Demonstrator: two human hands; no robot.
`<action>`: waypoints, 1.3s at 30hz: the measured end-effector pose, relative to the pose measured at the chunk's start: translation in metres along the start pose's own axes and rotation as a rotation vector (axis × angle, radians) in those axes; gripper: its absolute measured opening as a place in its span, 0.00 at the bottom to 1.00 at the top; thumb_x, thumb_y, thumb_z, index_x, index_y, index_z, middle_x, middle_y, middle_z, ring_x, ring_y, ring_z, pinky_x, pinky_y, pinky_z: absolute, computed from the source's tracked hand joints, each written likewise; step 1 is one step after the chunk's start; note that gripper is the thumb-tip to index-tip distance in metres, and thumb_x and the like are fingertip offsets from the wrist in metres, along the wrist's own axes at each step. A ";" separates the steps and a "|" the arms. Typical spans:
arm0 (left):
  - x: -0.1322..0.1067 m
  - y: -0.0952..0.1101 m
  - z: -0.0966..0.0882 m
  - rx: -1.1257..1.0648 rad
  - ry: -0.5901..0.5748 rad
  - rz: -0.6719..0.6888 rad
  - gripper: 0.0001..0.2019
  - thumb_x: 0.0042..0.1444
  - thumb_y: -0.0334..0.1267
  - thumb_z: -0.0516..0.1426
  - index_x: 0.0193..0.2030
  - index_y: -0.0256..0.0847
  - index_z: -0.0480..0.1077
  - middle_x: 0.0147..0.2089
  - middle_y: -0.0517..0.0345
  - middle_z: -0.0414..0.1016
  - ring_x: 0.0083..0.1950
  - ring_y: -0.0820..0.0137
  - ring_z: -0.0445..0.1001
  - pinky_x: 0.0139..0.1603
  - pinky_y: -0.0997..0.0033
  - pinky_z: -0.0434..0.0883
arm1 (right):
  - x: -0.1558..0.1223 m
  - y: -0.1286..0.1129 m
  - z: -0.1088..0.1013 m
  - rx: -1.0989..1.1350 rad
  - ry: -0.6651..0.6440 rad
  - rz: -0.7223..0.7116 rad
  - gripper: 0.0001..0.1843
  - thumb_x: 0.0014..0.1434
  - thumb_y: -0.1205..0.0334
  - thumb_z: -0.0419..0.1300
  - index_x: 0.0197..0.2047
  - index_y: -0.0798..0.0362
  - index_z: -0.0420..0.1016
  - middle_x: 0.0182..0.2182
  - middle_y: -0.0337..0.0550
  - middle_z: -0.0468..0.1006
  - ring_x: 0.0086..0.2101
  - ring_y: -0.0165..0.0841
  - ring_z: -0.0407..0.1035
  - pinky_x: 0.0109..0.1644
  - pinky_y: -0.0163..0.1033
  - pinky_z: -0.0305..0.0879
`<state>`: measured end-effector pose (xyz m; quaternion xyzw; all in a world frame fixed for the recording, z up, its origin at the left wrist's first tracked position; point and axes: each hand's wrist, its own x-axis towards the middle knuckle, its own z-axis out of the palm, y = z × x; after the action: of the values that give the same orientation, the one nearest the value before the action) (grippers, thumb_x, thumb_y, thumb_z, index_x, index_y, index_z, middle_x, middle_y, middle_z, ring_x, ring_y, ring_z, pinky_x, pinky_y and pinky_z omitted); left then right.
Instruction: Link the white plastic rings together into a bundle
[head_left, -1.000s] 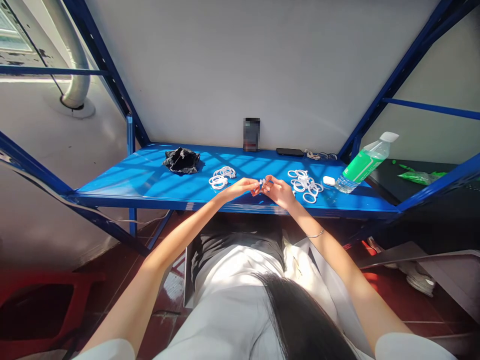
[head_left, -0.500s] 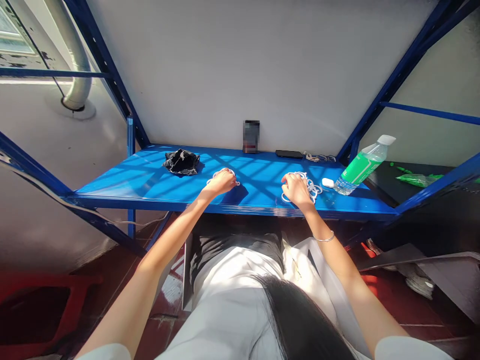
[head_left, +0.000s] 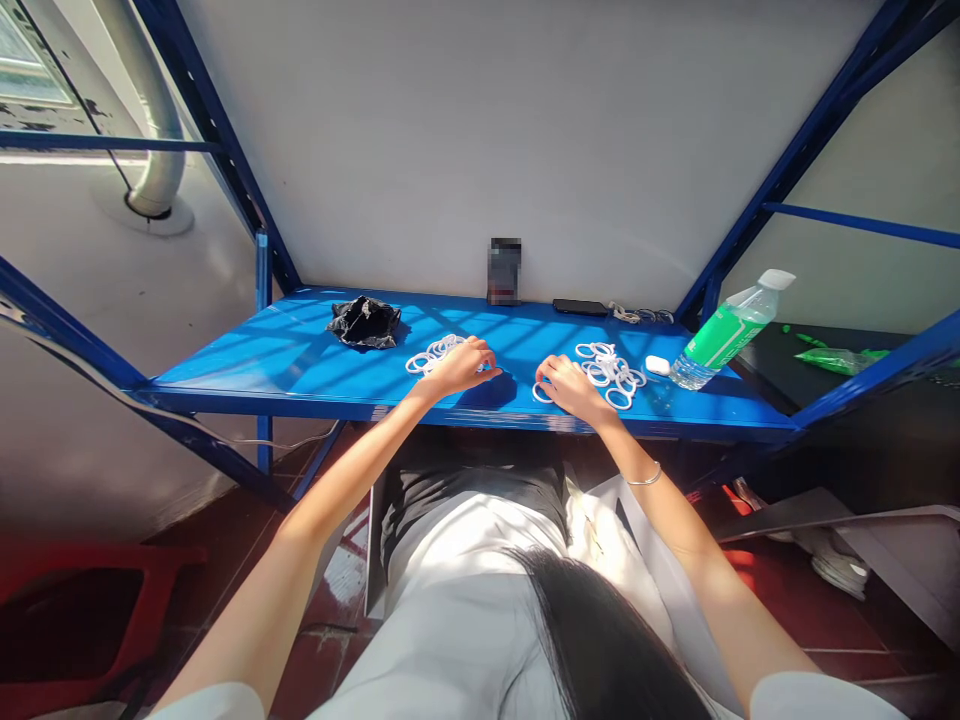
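Note:
Two groups of white rings lie on the blue table [head_left: 300, 345]. The left pile of rings [head_left: 429, 358] is behind and beside my left hand [head_left: 466, 366], which hovers over its right edge with fingers loosely bent and apart, nothing visible in them. My right hand [head_left: 570, 388] is left of the right pile of rings [head_left: 613, 375], its fingers bent down and closed on a single white ring [head_left: 541, 393] that shows below the fingertips. Part of that ring is hidden by the fingers. A gap of blue tabletop lies between the two hands.
A crumpled black bag [head_left: 365, 323] sits at the left. A dark upright object [head_left: 504, 271], blurred, stands at the wall beside a black phone [head_left: 580, 307] and a coiled cable [head_left: 637, 314]. Right of the rings are a small white case [head_left: 657, 366] and a tilted green-labelled bottle [head_left: 724, 335].
My left hand has shifted right, uncovering the left pile of rings. My right hand has moved left, away from the right pile, with a ring at its fingertips.

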<state>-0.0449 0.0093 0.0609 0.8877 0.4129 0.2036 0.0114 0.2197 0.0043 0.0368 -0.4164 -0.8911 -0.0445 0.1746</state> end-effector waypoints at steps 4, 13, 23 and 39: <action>0.005 0.019 0.018 -0.150 -0.021 0.103 0.16 0.66 0.47 0.54 0.40 0.37 0.76 0.37 0.50 0.75 0.43 0.62 0.72 0.48 0.64 0.68 | 0.007 -0.021 0.012 0.133 0.049 -0.075 0.08 0.67 0.65 0.51 0.44 0.49 0.71 0.44 0.47 0.74 0.44 0.40 0.68 0.47 0.44 0.68; 0.007 0.027 0.032 -0.431 0.058 -0.010 0.13 0.63 0.45 0.54 0.34 0.38 0.72 0.36 0.52 0.77 0.39 0.66 0.73 0.39 0.69 0.68 | 0.014 -0.015 0.019 0.854 0.160 0.239 0.14 0.58 0.49 0.60 0.38 0.51 0.73 0.34 0.41 0.77 0.36 0.35 0.71 0.38 0.39 0.66; 0.011 0.030 0.038 -0.986 0.006 -0.096 0.23 0.50 0.56 0.64 0.36 0.35 0.71 0.37 0.53 0.77 0.40 0.66 0.75 0.40 0.70 0.70 | 0.015 -0.010 0.013 1.225 -0.065 0.233 0.26 0.53 0.34 0.63 0.34 0.52 0.74 0.26 0.38 0.72 0.30 0.32 0.65 0.34 0.37 0.59; 0.008 0.041 0.037 -1.421 -0.117 -0.156 0.16 0.55 0.43 0.55 0.20 0.40 0.58 0.22 0.64 0.57 0.28 0.74 0.61 0.36 0.68 0.66 | 0.012 -0.021 0.011 1.318 -0.214 0.022 0.22 0.57 0.46 0.62 0.25 0.50 0.58 0.23 0.31 0.54 0.26 0.27 0.50 0.33 0.36 0.53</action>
<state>0.0030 -0.0061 0.0371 0.6429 0.2415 0.3740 0.6232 0.1941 0.0018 0.0319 -0.2337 -0.7400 0.5529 0.3035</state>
